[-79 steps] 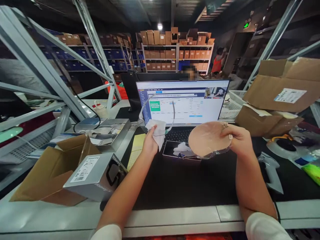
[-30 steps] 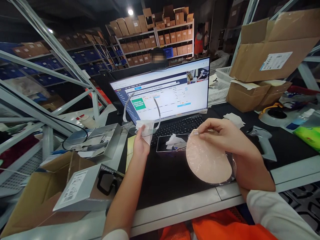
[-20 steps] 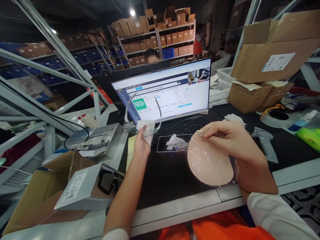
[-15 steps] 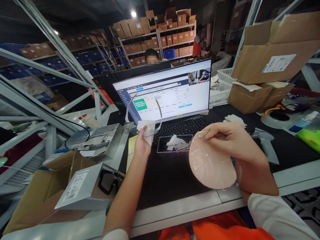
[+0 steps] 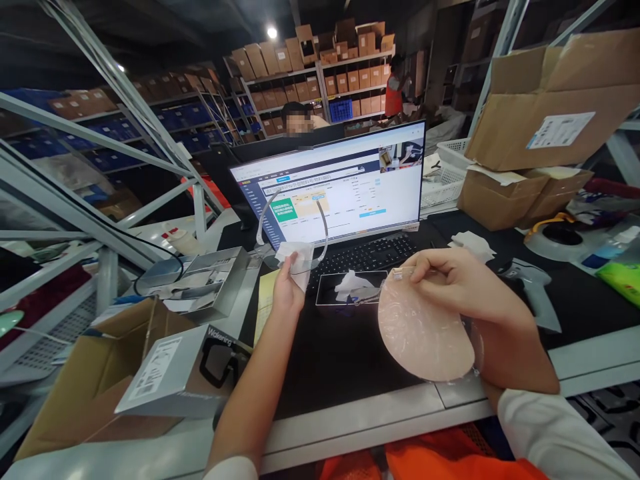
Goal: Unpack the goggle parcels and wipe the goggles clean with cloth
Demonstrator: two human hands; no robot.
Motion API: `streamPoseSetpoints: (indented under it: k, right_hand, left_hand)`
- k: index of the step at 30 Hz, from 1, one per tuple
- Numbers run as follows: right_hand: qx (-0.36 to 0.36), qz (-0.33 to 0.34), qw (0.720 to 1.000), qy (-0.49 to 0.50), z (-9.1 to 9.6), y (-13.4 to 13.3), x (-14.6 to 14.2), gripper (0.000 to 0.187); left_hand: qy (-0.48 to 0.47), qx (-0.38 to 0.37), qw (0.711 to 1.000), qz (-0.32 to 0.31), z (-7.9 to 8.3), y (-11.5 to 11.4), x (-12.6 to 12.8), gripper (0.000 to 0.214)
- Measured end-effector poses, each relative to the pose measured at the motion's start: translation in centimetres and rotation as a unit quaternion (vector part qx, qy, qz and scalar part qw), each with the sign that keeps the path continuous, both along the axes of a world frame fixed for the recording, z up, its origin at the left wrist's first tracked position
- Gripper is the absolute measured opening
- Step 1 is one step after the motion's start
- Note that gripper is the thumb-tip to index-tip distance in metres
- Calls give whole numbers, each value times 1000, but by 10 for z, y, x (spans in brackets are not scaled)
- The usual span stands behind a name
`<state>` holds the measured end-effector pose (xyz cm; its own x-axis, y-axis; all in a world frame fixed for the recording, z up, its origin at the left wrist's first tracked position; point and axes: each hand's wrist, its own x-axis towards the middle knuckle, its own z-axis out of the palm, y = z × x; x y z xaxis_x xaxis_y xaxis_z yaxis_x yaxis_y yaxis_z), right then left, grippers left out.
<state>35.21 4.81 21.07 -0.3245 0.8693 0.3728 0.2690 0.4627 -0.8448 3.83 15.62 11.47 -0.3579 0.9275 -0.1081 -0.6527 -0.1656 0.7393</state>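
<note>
My left hand (image 5: 289, 293) is closed around a crumpled white tissue (image 5: 302, 256) and a pair of glasses, raised before the monitor. The temples of the glasses (image 5: 325, 233) point up in front of the screen; the tissue and my fingers hide much of the front. Between finger and thumb, my right hand (image 5: 453, 280) pinches the top edge of a clear plastic bag with a flat, rounded beige piece (image 5: 425, 337) inside. That piece hangs over the front of the black mat. Between my hands lies a shallow black box (image 5: 327, 292) with white edges, with white tissue (image 5: 351, 285) in it.
Behind my hands stand a keyboard (image 5: 373, 255) and a lit monitor (image 5: 345, 193). A grey printed box (image 5: 175, 373) leans in an open carton (image 5: 95, 373) at left. At right are a scanner (image 5: 537, 293), a tape roll (image 5: 560, 237) and cartons (image 5: 560, 100). Two people are beyond.
The view has shifted slightly, so the scene sits a little farther right. Both hands keep their holds and have barely moved.
</note>
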Motion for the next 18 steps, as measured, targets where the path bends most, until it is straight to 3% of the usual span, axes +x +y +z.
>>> streamPoseSetpoints:
  k: [14,18]
  right_hand:
    - [-72,60,996,2,5,2,2,9]
    - [-79,31,996,-3,7,5,3,8]
  left_hand:
    - [6,5,1000,-11,-2,2,-4,18]
    - [5,10,1000,-20,-2,1,-4,19]
